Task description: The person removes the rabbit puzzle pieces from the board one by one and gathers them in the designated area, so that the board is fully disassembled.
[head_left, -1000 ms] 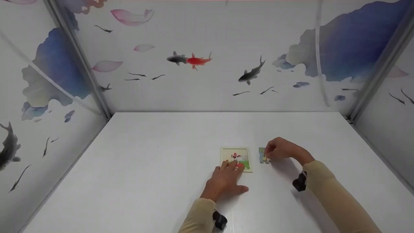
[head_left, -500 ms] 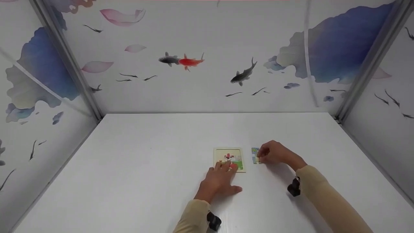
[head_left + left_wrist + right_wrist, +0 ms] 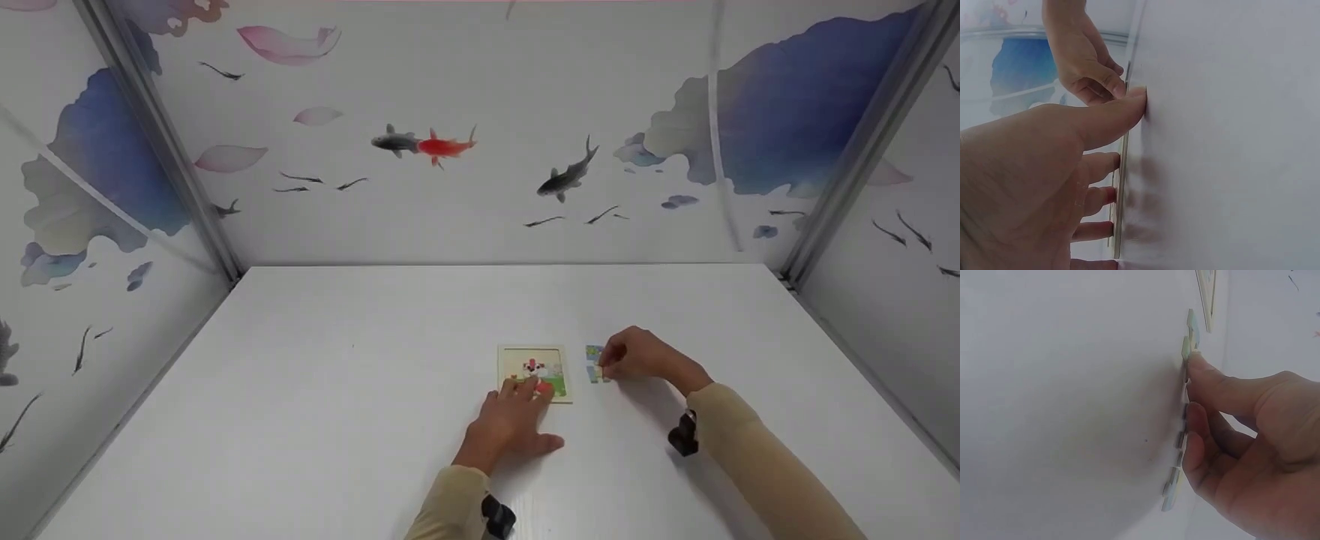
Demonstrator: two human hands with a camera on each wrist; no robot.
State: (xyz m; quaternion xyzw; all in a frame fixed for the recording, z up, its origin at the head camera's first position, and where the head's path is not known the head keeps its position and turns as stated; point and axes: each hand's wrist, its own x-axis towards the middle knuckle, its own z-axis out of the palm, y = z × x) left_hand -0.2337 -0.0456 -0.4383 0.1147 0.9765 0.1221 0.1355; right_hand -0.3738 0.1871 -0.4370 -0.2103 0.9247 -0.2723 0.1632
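In the head view a small framed picture puzzle point(image 3: 568, 375) lies on the table, showing a red and white cartoon animal on a green ground. My left hand point(image 3: 508, 427) rests on its near part with fingers extended and thumb out to the side. In the left wrist view those fingertips touch the thin board point(image 3: 1122, 185) at its edge. Just right of the frame are colourful jigsaw pieces point(image 3: 592, 351). My right hand point(image 3: 641, 356) bends over them, thumb and curled fingers pinching at a piece. More pieces point(image 3: 1171, 489) show beyond the fingers in the right wrist view; the fingers hide some.
The white table point(image 3: 337, 420) carries the puzzle right of its middle. A white back wall point(image 3: 480, 225) with painted fish and side walls close it in. A black wrist camera point(image 3: 682, 435) sits at the right cuff, and another wrist camera point(image 3: 497, 517) at the left.
The whole head view has shifted, so the scene sits further left in it than a second ago. Both hands keep nearly the same places at the frame and the pieces.
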